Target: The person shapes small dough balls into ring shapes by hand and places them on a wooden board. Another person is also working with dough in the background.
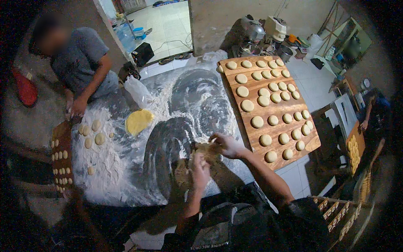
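Just now, both my hands are close together over the tabletop (201, 86), on the near right side of the yellow dough slab (139, 122), and well apart from it. My left hand (201, 171) is upright with its fingers bent inward; my right hand (228, 145) reaches in beside it, a little farther from me, fingers curled toward the left one. Between them shows some brownish material (205, 148), too blurred to name, so I cannot tell how far either grip is closed or whether it has firm hold of anything. The yellow slab lies flat on the floury tabletop. Just beyond it stands a whitish plastic bag (138, 94), and to its left some pale dough rounds (100, 139) sit loose in a thick spread of flour (111, 168). Well to the slab's right, past my hands, a wooden board (265, 110) lies at a slant, bearing uneven rows of pale discs (257, 122). Far to the slab's left, at the tabletop's end, is another board (68, 136) with more small rounds on it. Beyond that, a co-worker (90, 54) in a grey shirt leans over the tabletop's far left corner, hands low beside the flour.
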Available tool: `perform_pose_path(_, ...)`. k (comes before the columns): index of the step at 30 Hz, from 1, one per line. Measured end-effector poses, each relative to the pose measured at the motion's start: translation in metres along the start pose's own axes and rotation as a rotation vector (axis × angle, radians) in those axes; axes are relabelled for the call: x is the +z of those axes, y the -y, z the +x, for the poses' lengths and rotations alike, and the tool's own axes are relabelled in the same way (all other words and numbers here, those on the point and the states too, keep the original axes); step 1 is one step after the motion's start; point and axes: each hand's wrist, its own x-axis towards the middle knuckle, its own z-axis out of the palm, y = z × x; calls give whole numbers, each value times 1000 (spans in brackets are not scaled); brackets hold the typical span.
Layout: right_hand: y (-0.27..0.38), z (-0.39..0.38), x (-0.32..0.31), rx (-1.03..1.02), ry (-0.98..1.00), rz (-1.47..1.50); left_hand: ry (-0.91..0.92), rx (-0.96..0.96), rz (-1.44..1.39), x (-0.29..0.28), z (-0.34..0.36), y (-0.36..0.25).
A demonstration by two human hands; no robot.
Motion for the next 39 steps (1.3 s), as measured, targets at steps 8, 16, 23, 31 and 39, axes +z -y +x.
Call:
perform_pose_path(8,-23,38,46,-8,46,-537,-76,-55,464,-29,12,-24)
perform_pose_path(16,30,-37,7,-83,-96,97,-28,-34,19,-12,10,-67)
perform_pose_path(23,37,-53,9,-120,-336,-143,138,45,23,-17,-1,-76)
perform_pose_path(31,14,-46,23,-393,-92,369,-303,284,11,23,-1,-75)
perform_pose_path(39,41,-83,3,-147,-329,-145,-355,30,-432,52,-7,-93)
